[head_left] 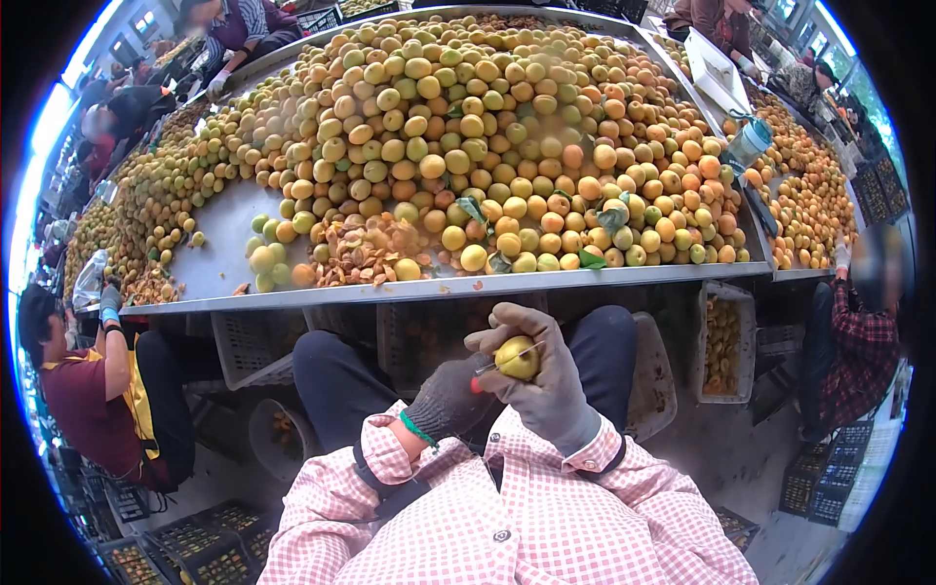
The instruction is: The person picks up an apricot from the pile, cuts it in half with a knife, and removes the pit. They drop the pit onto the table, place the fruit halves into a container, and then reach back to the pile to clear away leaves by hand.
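Note:
My right hand (554, 382), in a grey glove, curls its fingers round a yellow-green apricot (517, 358) above my lap. Close against it, my left hand (450, 398) wears a darker knit glove with a green cuff. It is closed on a small knife, whose red handle end (476, 385) shows between the hands. The thin blade lies against the fruit; how deep it goes I cannot make out. Just beyond my hands, a pile of cut apricot pieces (366, 249) lies near the edge of the metal table (458, 287), in front of a large heap of whole apricots (429, 127).
Crates stand under the table, one of them a white crate (726, 341) with fruit inside. A round bucket (278, 437) is by my left leg. A blue-lidded jar (749, 144) and a white tray (717, 70) are at right. Other people sit on both sides.

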The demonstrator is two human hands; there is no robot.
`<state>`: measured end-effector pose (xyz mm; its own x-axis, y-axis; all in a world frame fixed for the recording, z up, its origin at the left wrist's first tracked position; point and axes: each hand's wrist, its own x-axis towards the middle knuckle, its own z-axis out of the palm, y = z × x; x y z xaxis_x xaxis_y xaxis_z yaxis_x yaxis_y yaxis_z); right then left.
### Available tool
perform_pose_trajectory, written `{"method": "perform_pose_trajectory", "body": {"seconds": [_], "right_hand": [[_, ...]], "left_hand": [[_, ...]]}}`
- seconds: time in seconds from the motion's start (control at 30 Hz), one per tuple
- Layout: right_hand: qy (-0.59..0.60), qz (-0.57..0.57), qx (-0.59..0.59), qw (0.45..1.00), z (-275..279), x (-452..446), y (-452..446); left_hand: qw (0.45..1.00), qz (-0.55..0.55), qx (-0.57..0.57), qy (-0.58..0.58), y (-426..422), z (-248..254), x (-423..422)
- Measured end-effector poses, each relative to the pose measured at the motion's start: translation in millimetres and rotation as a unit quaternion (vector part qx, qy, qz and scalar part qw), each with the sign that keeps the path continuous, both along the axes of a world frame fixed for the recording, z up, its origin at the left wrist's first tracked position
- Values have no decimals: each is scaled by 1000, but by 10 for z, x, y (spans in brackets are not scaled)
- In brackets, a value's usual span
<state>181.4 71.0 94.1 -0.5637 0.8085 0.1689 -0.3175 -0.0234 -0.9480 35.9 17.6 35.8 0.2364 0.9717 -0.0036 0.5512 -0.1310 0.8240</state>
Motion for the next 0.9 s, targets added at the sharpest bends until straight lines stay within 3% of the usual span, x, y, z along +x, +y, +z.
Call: {"method": "perform_pose_trajectory", "body": {"seconds": [0.1,0.17,0.2,0.23,0.3,0.37,0.47,0.63,0.7,0.9], "right_hand": [[66,29,-63,995,24,5,95],[13,35,-173,984,-1,44,177],[-74,19,-77,994,-89,57,247],[-73,19,-75,994,-125,76,258],[21,61,-182,981,-163,109,228],[49,65,-172,982,-89,84,149],[201,57,-224,952,-136,-32,66],[213,23,-285,934,-277,-101,39],[208,6,-299,931,-315,-109,10],[213,-39,-360,908,-275,-100,93]], "left_hand": [[998,13,55,40,2,130,29],[996,53,-77,-12,74,203,-16],[994,65,-88,13,97,218,-31],[994,65,-86,14,95,259,-23],[992,81,-88,-36,66,352,36],[993,74,-76,-60,23,300,100],[992,70,-84,-57,10,229,68],[990,93,-100,-42,-79,50,69],[992,101,-9,-78,-117,-66,95],[990,133,-30,-40,-156,-316,54]]}}
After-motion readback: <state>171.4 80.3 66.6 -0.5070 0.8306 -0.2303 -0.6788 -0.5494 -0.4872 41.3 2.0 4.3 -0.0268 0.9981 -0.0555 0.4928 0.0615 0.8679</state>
